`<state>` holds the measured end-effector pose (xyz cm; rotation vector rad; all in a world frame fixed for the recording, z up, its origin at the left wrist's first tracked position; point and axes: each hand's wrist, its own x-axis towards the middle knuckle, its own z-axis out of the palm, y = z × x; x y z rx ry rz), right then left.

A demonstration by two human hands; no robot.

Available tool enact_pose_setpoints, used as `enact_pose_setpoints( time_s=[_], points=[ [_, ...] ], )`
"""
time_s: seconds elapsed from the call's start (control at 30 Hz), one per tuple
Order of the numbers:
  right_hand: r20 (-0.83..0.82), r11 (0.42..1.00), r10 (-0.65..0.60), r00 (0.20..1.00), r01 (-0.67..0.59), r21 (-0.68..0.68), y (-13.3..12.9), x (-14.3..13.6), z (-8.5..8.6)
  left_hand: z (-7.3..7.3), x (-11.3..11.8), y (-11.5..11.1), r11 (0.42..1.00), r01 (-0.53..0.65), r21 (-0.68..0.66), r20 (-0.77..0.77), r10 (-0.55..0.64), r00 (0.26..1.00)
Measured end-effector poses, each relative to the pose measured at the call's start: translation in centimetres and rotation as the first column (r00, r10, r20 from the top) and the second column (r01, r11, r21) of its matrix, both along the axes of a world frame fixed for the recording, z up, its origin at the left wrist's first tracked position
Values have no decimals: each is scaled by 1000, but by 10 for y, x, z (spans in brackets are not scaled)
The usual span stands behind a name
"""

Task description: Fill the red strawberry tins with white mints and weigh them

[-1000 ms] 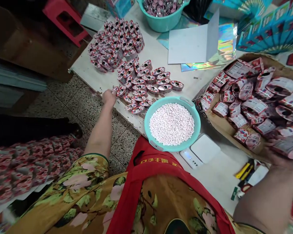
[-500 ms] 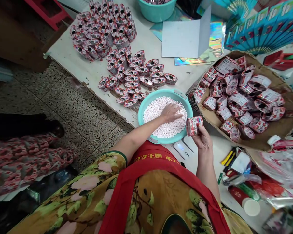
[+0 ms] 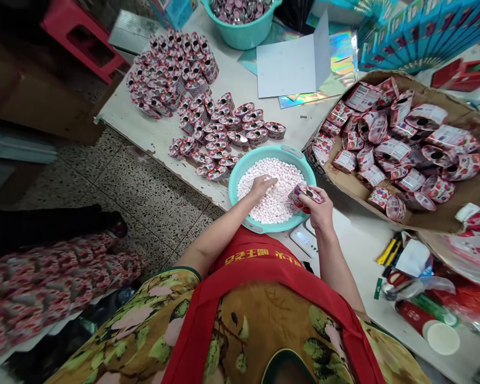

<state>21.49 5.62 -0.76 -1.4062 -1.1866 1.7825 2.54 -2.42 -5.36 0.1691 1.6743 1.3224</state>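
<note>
Pack [image 3: 306, 193] over the right side of the bowl [image 3: 232, 188], tilted, dark opening showing on its upper face. Right hand [image 3: 322, 209] holds it, fingers closed round its near end. Left hand [image 3: 262, 186] in the bowl, fingers drawn together, tips at the tablets [image 3: 274, 210]; cannot tell whether any are pinched. Tablets small, pale pinkish white, spread over the bowl's floor. Bowl turquoise, two grey grips on the rim, at the table's near edge. Scale [image 3: 303, 239] just beside it, display lit, partly hidden by the right arm. Just beyond the bowl, to the left, loose rows of packs standing with openings up; past them a dense cluster [image 3: 172, 74] of the same. Right of the bowl, a torn carton [image 3: 460, 205] of packs lying at all angles. Yellow cutter [image 3: 386, 249] near the carton's lower edge. Farther back on the white table [image 3: 120, 117]: folded white card [image 3: 285, 66] on shiny sheets, a turquoise tub [image 3: 244, 37] of small round pieces, blue boxes [image 3: 424, 37] fanned at upper right. Red stool [image 3: 78, 38] off the table, upper left. Wearer in red apron [image 3: 240, 273] over a flowered top.
</note>
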Motion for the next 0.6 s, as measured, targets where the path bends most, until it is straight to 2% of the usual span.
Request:
enact_pose_setpoints(
  time_s=[0.03,0.1,0.2,0.27,0.33,0.47,0.6],
  points=[
    [67,995,65,996,-69,71,-4,-2,-1,9,1,-1,996,-64,59,130,56,990],
    [184,962,180,966,-212,172,-12,-6,-4,31,6,-2,977,-129,170,293,75,953],
    [276,888,312,909,-382,256,-23,-17,-13,61,17,-1,932,-170,319,368,43,929],
    [298,850,350,888,-435,297,-29,-26,-16,71,25,1,901,-198,386,357,52,933],
    [321,826,365,874,-463,322,-32,-33,-17,73,30,4,877,-227,424,331,83,940],
    [372,773,391,842,-520,363,-34,-41,-14,67,31,9,854,-272,444,241,179,954],
    [388,779,372,843,-511,363,-32,-43,-12,64,28,12,854,-250,457,168,193,967]
  ],
)
